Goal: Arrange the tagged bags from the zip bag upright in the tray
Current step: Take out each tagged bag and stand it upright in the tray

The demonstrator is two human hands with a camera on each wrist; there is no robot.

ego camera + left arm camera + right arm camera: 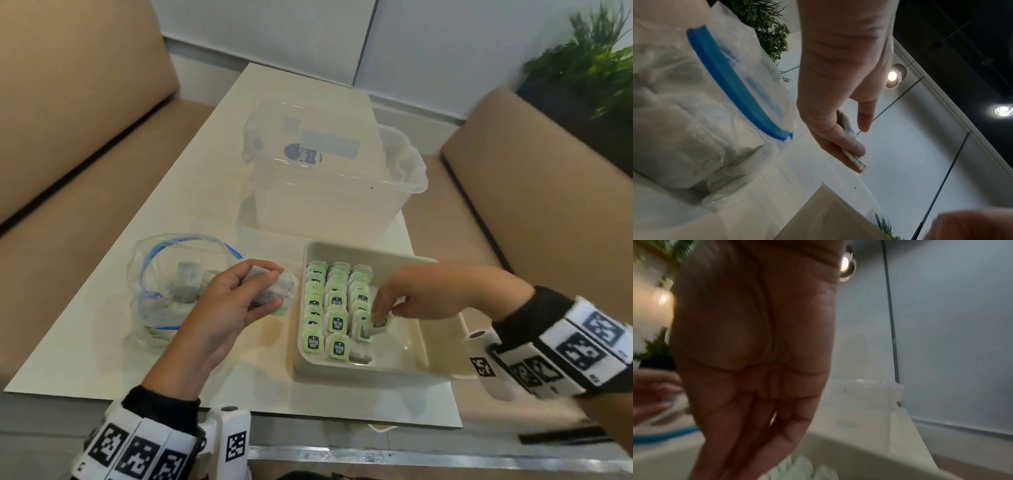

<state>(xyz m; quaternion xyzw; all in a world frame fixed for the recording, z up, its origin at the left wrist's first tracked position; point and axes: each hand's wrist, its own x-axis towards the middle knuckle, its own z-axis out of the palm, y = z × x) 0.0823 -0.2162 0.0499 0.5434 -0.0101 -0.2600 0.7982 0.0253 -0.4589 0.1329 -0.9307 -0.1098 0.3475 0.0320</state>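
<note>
A cream tray [442,346] on the table holds three rows of upright tea bags with green tags [335,323]. My right hand [383,313] reaches into the tray and pinches a tagged bag [371,330] at the near end of the right row. In the right wrist view its fingers [764,434] point down onto white bags [797,467]. My left hand [253,294] hovers left of the tray and grips a small bunch of tea bags [286,291], also seen in the left wrist view as tea bags [856,160]. A clear zip bag [171,287] with a blue seal lies left, with more bags inside.
A clear plastic storage box [329,171] with its lid leaning inside stands behind the tray. Tan sofas flank the pale table [212,164]. A green plant [596,61] stands at the far right. The tray's right half [404,342] holds no bags.
</note>
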